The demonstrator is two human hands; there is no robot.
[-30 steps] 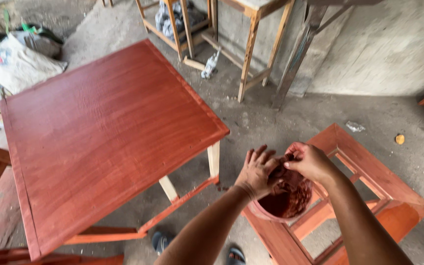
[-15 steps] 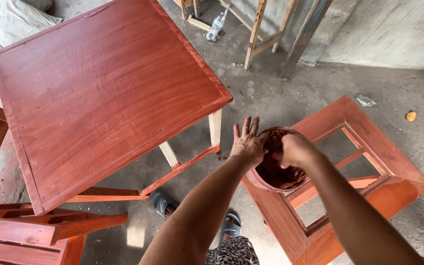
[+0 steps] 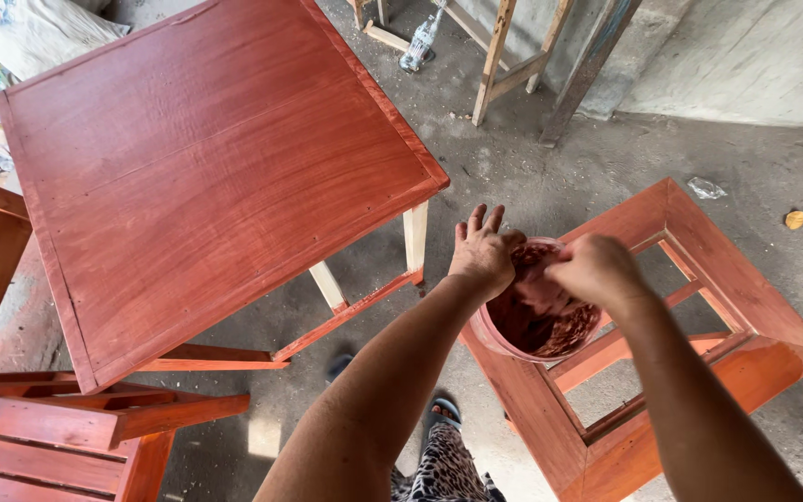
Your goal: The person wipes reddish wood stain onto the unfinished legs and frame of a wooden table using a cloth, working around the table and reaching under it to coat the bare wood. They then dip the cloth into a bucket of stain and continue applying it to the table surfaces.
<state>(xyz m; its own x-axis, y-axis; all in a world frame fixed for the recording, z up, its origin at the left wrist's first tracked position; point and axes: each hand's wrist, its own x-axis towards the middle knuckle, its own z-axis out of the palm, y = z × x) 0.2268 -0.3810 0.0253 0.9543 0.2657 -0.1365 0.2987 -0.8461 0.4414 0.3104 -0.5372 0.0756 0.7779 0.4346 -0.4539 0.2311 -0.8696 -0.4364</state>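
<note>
A round bowl (image 3: pixel 513 346) of dark red-brown stain rests on the corner of a red-stained open wooden frame (image 3: pixel 745 307). My left hand (image 3: pixel 481 249) lies on the bowl's near-left rim with its fingers spread upward. Over the bowl, my right hand (image 3: pixel 595 270) is closed around a stain-soaked rag (image 3: pixel 539 296) that hangs into the bowl. A large table with a red-stained top (image 3: pixel 206 177) and pale unstained legs stands to the left of both hands.
More red-stained furniture pieces (image 3: pixel 58 423) sit at the lower left. Bare wooden frames (image 3: pixel 504 46) and a plastic bottle (image 3: pixel 417 46) stand at the back on the concrete floor. Bags and clutter (image 3: pixel 20 37) lie at the top left. My sandalled foot (image 3: pixel 443 414) shows below.
The view has moved closer and tilted down. My left hand has shifted from inside the bowl's edge to its rim, fingers lifted, while my right hand stays over the bowl with the rag.
</note>
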